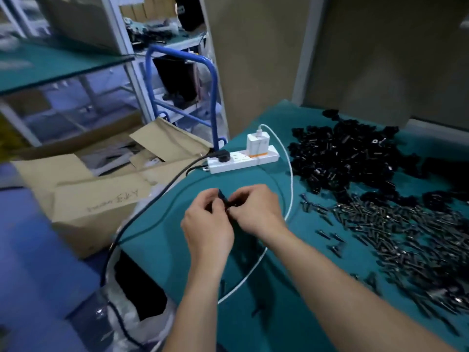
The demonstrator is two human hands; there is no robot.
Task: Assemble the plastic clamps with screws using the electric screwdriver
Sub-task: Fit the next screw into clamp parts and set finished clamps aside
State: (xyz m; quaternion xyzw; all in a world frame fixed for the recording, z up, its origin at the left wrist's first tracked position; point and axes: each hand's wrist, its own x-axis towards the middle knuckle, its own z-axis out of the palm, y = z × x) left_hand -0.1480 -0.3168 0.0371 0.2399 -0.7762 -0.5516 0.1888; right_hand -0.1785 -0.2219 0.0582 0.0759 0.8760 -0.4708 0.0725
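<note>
**View from the head camera.** Your left hand (208, 226) and right hand (257, 212) meet above the near-left part of the green counter (253, 331). Between them is one small black clamp (224, 199). The grip of each hand is narrow, with fingers curled and pinching that piece from its own side. The piece is blurred; it may carry a screw, but you cannot tell.

To your right, a heap of black clamps (342, 156) lies at the far side of the counter, and a spread of dark screws (406, 237) lies nearer.

Beyond your hands lies a white power strip (243, 160) with a white charger (256, 143) plugged in. A white cable (290, 189) curves from the charger past your right wrist. An open cardboard box (101, 191) stands on the floor at left.
</note>
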